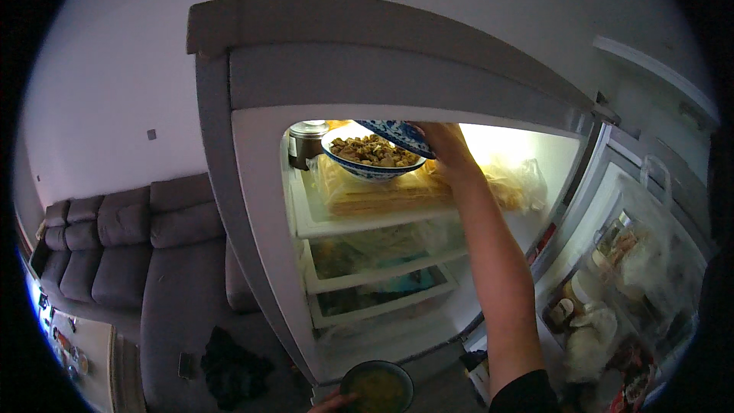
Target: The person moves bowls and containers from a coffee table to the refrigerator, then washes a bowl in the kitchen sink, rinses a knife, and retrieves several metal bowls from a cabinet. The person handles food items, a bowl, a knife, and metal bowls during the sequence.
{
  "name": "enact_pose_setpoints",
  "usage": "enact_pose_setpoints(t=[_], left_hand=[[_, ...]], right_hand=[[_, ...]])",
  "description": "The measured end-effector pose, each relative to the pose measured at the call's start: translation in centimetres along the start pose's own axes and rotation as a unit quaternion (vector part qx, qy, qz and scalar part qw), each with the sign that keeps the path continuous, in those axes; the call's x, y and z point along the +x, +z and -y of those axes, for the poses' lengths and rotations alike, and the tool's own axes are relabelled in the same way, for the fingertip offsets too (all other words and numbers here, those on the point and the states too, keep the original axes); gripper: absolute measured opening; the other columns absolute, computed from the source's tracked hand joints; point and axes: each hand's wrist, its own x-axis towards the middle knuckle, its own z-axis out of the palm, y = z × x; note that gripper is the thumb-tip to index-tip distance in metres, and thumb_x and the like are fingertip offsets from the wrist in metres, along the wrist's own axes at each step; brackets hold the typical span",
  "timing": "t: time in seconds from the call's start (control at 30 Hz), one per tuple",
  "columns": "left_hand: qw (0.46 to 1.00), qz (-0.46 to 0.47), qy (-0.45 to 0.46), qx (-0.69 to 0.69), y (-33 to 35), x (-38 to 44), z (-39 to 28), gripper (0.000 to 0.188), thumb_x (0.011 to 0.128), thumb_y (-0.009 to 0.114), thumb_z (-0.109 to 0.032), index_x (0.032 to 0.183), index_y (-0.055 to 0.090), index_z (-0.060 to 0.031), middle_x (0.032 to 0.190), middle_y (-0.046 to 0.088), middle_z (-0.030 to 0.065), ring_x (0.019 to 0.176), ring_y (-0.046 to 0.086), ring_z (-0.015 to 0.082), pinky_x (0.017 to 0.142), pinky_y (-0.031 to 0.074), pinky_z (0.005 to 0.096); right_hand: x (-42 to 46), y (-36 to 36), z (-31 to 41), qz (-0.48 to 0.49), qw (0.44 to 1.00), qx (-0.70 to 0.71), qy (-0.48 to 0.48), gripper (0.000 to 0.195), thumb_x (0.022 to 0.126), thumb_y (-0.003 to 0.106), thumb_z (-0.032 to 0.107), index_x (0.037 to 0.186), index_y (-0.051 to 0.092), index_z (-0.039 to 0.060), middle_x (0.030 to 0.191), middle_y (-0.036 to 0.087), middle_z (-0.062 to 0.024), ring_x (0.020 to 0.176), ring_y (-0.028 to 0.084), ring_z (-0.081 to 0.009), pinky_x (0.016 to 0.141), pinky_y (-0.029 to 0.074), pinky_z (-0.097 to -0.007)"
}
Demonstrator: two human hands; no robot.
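Observation:
My right hand [438, 140] reaches into the upper part of an open refrigerator and holds a blue-and-white patterned dish [398, 135], tilted over the right edge of a bowl. That blue-rimmed white bowl [370, 172] contains brown chopped food [373, 151] and stands on plastic-wrapped flat yellowish food [378, 192] on the top shelf. At the bottom of the view, my left hand [334, 401] grips the left rim of a dark-rimmed bowl [377, 387] with yellowish, soupy contents. The fingertips of my right hand are partly hidden behind the dish.
A lidded dark jar [307, 143] stands at the shelf's left. Lower shelves [384, 275] hold bagged items. The open refrigerator door [579, 212], at right, carries jars and bags. A grey sofa [183, 275] and a low table [92, 350] are at left.

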Motion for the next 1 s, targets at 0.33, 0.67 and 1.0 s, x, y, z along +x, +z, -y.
enact_pose_setpoints(t=[0.33,0.67,1.0], left_hand=[[0.996,-0.019,-0.023,0.081,-1.3,-0.4,0.6,0.046,0.099,0.056,-0.020,0.142,0.047,-0.0079,0.148,0.044,0.0090,0.135,0.043,0.0271,0.113,0.035,0.0448],[0.965,0.186,0.061,0.174,-4.8,0.5,1.7,0.051,0.100,0.053,-0.018,0.148,0.039,-0.0094,0.156,0.033,0.0064,0.140,0.036,0.0272,0.114,0.032,0.0476],[0.995,0.063,-0.081,-0.021,-2.2,0.2,0.9,0.064,0.094,0.064,-0.030,0.148,0.038,-0.0100,0.155,0.034,0.0116,0.137,0.038,0.0365,0.109,0.036,0.0581]], right_hand=[[-4.0,-0.5,3.7,-0.027,0.990,-0.134,0.032,0.041,0.079,0.079,0.030,0.103,0.071,-0.0017,0.089,0.070,-0.0078,0.078,0.064,-0.0104,0.070,0.049,-0.0234],[-6.1,-1.8,5.5,-0.032,0.988,-0.154,0.004,0.045,0.080,0.079,0.033,0.102,0.072,-0.0056,0.082,0.071,-0.0082,0.068,0.064,-0.0073,0.062,0.049,-0.0204],[-0.1,2.3,-0.4,-0.064,0.920,-0.359,-0.141,0.064,0.071,0.084,0.046,0.094,0.070,-0.0118,0.083,0.072,-0.0206,0.070,0.071,-0.0205,0.066,0.055,-0.0274]])
